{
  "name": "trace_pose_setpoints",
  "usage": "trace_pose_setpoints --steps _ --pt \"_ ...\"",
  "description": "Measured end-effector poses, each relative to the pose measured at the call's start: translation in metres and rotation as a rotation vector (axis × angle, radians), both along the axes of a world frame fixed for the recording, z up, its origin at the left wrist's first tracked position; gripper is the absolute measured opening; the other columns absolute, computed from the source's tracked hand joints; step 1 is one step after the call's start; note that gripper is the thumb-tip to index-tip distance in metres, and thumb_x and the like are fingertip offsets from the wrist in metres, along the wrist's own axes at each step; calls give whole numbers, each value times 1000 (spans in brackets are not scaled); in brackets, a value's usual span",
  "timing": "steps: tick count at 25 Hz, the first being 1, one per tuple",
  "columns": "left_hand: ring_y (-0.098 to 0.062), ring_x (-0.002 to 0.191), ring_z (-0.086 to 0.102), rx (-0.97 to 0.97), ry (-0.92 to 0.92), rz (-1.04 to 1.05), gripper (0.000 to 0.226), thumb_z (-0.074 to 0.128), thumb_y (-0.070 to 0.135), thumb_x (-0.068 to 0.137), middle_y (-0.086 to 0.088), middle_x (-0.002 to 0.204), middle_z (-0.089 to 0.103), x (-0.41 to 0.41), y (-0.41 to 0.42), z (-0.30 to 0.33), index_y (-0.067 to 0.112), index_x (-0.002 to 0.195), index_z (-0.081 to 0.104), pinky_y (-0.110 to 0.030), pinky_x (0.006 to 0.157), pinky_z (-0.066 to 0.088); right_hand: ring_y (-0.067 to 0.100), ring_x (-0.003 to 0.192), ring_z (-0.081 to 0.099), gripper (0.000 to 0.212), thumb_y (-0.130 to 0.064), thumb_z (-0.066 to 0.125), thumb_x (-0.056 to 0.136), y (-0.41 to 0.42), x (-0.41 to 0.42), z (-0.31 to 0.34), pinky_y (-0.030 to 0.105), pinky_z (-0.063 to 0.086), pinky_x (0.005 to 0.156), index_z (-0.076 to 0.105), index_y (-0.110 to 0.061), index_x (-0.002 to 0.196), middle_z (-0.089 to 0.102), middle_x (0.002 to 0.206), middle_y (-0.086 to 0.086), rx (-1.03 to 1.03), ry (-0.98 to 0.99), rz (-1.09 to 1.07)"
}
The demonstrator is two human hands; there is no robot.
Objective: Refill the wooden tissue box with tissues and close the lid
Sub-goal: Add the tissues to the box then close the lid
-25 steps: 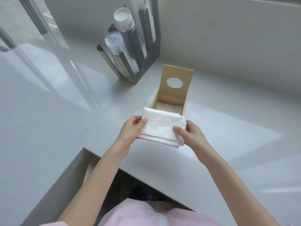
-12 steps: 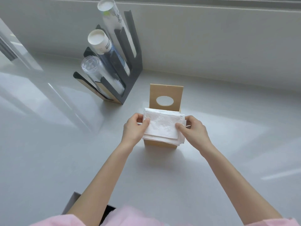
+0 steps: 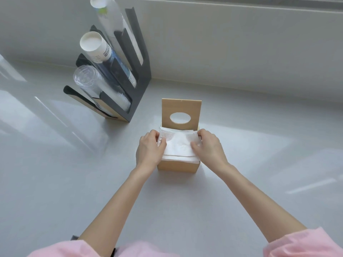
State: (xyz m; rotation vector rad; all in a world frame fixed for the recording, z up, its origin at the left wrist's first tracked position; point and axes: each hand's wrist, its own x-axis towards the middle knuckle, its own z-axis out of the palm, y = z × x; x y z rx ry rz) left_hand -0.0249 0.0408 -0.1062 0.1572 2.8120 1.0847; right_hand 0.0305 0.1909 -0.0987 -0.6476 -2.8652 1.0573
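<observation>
- Cup rack (image 3: 137, 75): stands at the far left on the counter (image 3: 259, 164), well apart from the work. It plays no part in the task.
- Left hand (image 3: 149, 150): pinches the left edge of the tissues (image 3: 179, 147), thumb on top and fingers curled under the stack's side.
- Tissues: a folded white stack, held level at the mouth of the box (image 3: 177, 166). Its near edge overhangs the box's front wall. Whether the stack's underside already sits inside the box cannot be told; the hands and the stack hide the opening.
- Box: sits on the counter, straight ahead of the person. Only its front wall shows below the stack.
- Lid (image 3: 181, 113): stands upright behind the stack, its oval hole facing the camera. It is open.
- Right hand (image 3: 208, 147): pinches the right edge of the stack, thumb on top, mirroring the left.
- Progress, as judged: the refill is mid-insertion. The stack is aligned with the opening but not seen seated.
- Remaining, as judged: press the stack fully down, release both hands, swing the lid down shut.
</observation>
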Motion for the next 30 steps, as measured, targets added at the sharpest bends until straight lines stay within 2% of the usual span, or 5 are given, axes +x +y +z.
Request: trace_pose_setpoints --steps 7,13,16,23,30 --pt "-29 126 34 -185 74 -91 26 49 22 90 -12 137 38 -8 1 -5 3 105 59 -38 95 36 32 91 56 19 -19 43 91 0 -5 0 33 35 65 51 -9 105 60 106 4 335 -24 109" --pt "-28 132 30 -372 80 -212 27 47 21 91 -11 147 29 -9 5 -8 4 109 57 -40 98 33 30 76 44 5 -8 43 89 -5 -15 -2 31 28 57 44 -13 87 63 105 7 491 -154 204" --pt "-28 131 32 -440 74 -246 27 44 20 92 -11 147 31 -8 9 -10 5 110 56 -40 97 33 32 78 54 17 -2 43 88 -8 -18 -12 26 15 45 35 -16 83 63 105 8 568 -175 222" --pt "-30 116 42 -602 82 -314 26 42 18 91 -13 124 48 -8 14 -11 4 109 55 -37 88 36 33 93 63 20 -1 47 88 -11 -14 -17 25 12 43 52 -6 107 60 109 8 644 -229 262" --pt "-31 126 38 -612 60 -384 39 47 31 90 -13 144 32 -5 7 -4 10 123 49 -41 97 34 34 73 52 20 -12 38 94 -15 0 -12 27 12 43 47 -6 111 56 112 8 563 -128 143"
